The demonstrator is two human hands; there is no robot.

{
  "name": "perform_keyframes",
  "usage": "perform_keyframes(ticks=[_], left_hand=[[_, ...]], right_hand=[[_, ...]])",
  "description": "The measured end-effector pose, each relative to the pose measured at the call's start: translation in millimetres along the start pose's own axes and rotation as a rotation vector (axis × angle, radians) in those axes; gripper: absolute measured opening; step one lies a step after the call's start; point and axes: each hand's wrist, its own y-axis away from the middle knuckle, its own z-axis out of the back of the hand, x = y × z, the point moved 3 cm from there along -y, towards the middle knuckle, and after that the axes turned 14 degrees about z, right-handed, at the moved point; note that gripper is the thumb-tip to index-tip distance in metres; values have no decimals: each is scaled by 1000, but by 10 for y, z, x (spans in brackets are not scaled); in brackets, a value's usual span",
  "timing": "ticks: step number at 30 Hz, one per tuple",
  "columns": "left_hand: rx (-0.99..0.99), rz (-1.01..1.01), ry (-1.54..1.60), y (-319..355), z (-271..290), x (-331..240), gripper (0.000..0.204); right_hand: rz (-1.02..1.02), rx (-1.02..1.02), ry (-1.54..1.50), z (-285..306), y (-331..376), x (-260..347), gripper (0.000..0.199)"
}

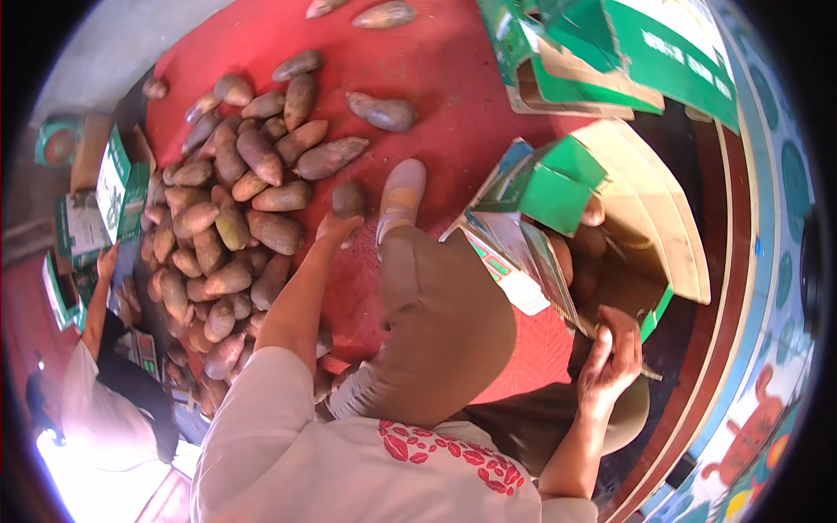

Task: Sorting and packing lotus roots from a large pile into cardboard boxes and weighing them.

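A large pile of brown-purple tubers (228, 235), shaped like big sweet potatoes, lies on the red floor covering at the left. At the pile's right edge, my left hand (336, 230) grips the lower end of one dark tuber (348, 200), near my shoe. My right hand (609, 359) is at the near edge of an open cardboard box (670, 231) on the right, thumb apart from bent fingers, with nothing visible in it. Several tubers (589, 253) lie inside the box, partly hidden by its green flap (558, 187) and in shadow.
Another green carton (602, 78) stands open at the far right. A scale with a lit display (488, 254) is partly hidden beside my knee. Left of the pile, another person (113, 392) reaches toward green-and-white boxes (122, 187). A painted wall (763, 375) bounds the right side.
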Motion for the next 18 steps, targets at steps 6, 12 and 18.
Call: perform_keyframes(ticks=[6, 12, 18], left_hand=[[204, 146, -3, 336, -96, 761, 58], [332, -157, -518, 560, -236, 1363, 34], [215, -486, -893, 155, -356, 1871, 36]], right_hand=[[-20, -62, -18, 62, 17, 15, 12], [-14, -163, -29, 142, 47, 22, 11], [5, -231, -16, 142, 77, 21, 8]])
